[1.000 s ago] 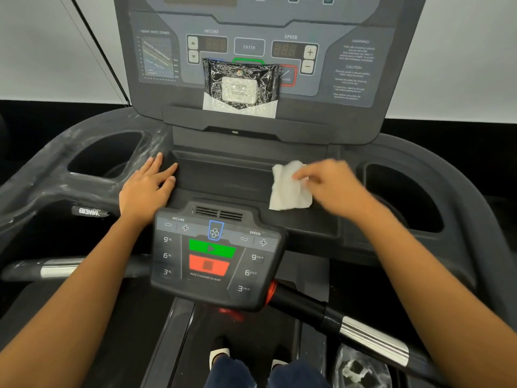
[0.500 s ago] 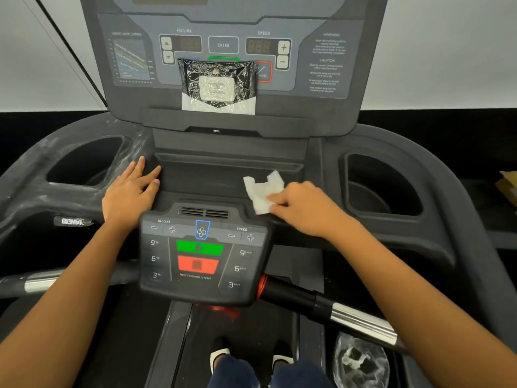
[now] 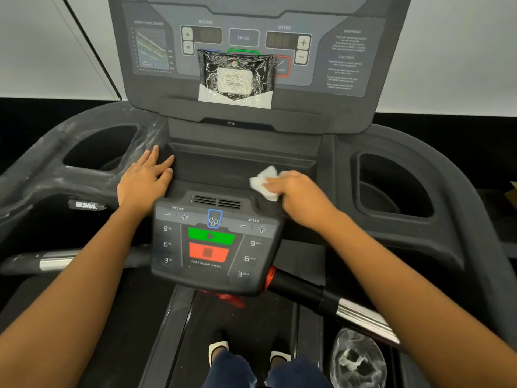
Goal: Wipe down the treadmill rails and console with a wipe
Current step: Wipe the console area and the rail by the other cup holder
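Our right hand [image 3: 300, 196] presses the crumpled wipe [image 3: 264, 183] under closed fingers onto the tray [image 3: 223, 166], whose length runs leftward toward our flat, open left hand [image 3: 142, 182].

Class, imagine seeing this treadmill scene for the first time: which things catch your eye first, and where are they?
The green and red buttons glow at the centre of the small control panel. Just right of it, the right hand presses a white wipe onto the dark tray. A shiny wipe packet leans on the upper console.
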{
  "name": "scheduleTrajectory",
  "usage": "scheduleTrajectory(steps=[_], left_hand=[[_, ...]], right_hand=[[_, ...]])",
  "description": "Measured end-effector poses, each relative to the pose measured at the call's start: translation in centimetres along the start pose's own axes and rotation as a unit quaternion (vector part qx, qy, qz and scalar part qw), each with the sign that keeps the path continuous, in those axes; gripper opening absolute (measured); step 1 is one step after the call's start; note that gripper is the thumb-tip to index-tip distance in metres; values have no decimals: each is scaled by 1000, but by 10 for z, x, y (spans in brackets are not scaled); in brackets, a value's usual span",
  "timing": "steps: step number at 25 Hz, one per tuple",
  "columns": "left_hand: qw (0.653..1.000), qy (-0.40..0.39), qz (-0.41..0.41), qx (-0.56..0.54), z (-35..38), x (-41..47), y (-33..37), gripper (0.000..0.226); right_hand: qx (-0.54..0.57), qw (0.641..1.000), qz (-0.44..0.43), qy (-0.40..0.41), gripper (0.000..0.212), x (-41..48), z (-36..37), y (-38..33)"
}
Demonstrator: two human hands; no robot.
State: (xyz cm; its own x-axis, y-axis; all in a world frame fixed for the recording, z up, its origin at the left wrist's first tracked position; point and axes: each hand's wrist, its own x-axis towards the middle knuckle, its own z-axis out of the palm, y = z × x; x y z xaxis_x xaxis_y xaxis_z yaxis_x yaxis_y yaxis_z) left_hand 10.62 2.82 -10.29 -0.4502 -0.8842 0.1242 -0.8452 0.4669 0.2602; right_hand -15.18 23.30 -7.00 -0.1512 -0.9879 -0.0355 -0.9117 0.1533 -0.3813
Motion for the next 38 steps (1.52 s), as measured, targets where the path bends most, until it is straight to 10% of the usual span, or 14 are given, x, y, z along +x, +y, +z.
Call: scheduleTrajectory(steps=[5,15,33,38], left_hand=[[1000,4,10,-1,1,0,-1,40],[999,28,8,-25,-1,0,0,39],[987,30,76,-139,0,12,-62,36],[994,52,22,-97,-13,24,-77,44]], right_hand=[[-75,974,124,-176,28,-22,-54,-13],[-33,976,-54,-208,45,111,31,-136],[52,967,80,-235,66,150,62,-220],[66,979,180,-71,79,172,83,-237]])
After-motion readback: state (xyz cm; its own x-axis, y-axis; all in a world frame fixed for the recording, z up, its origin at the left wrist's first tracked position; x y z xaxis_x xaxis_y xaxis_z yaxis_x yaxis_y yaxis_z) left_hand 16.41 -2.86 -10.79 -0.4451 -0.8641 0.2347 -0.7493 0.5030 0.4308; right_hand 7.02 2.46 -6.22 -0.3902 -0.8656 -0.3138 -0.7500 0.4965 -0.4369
